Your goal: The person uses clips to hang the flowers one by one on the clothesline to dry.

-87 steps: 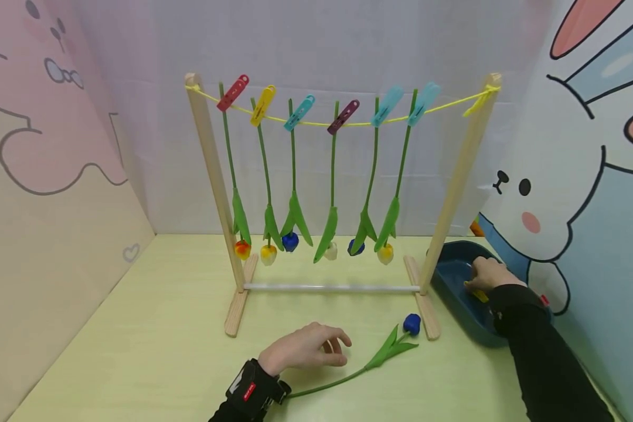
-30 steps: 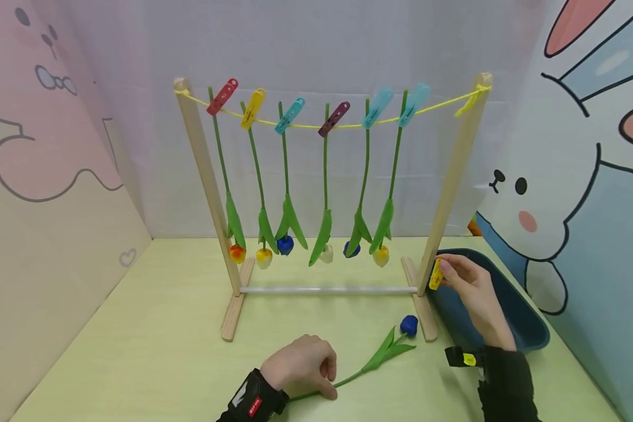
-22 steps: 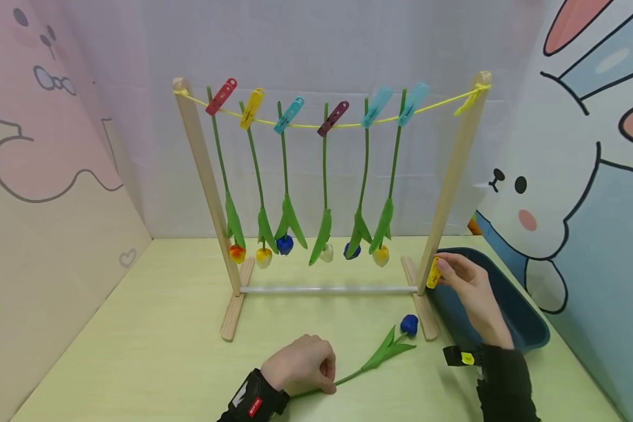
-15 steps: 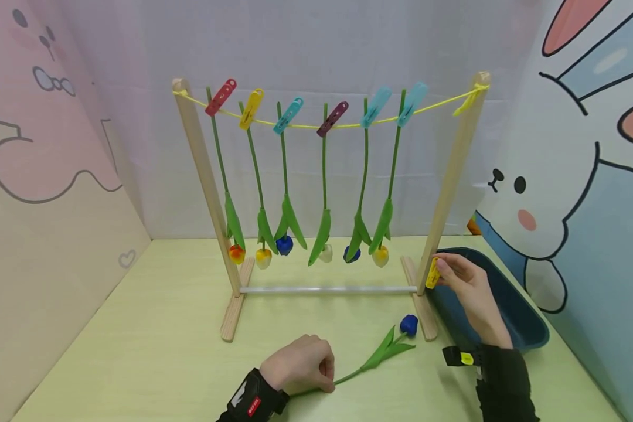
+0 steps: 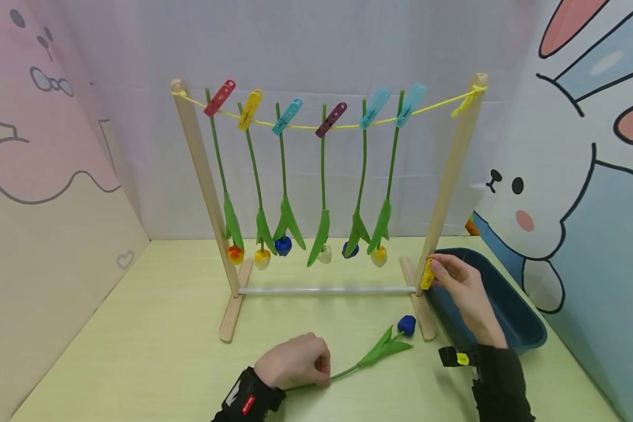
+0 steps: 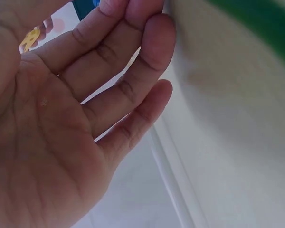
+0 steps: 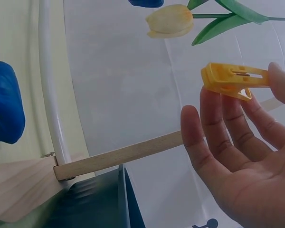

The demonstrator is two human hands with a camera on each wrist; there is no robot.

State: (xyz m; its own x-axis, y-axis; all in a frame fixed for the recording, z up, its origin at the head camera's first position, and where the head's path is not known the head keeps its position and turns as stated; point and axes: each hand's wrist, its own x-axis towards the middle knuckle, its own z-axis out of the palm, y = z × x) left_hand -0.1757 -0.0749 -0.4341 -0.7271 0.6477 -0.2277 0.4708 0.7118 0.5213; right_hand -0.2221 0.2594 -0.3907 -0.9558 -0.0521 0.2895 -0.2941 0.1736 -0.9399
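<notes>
An artificial blue tulip (image 5: 382,350) lies on the table in front of the wooden rack. Thumb and fingers of my left hand (image 5: 294,360) pinch its green stem near the lower end; in the left wrist view the fingertips are cut off at the top. My right hand (image 5: 470,296) holds a yellow clothespin (image 7: 232,80) between thumb and fingertips, beside the rack's right post (image 5: 450,181). The clothespin's jaws appear closed, with nothing in them. Behind, several tulips hang heads down from a yellow cord (image 5: 306,126), each under a clothespin such as the purple one (image 5: 331,120).
A dark blue bin (image 5: 524,328) stands right of the rack, below my right hand. A white crossbar (image 5: 327,291) joins the rack's wooden feet (image 5: 231,321) low over the table. Printed walls close in both sides, and a white sheet (image 5: 316,47) hangs behind.
My right hand has come up out of the bin with the yellow clothespin and moved left to the post. My left hand has lowered and taken hold of the tulip's stem.
</notes>
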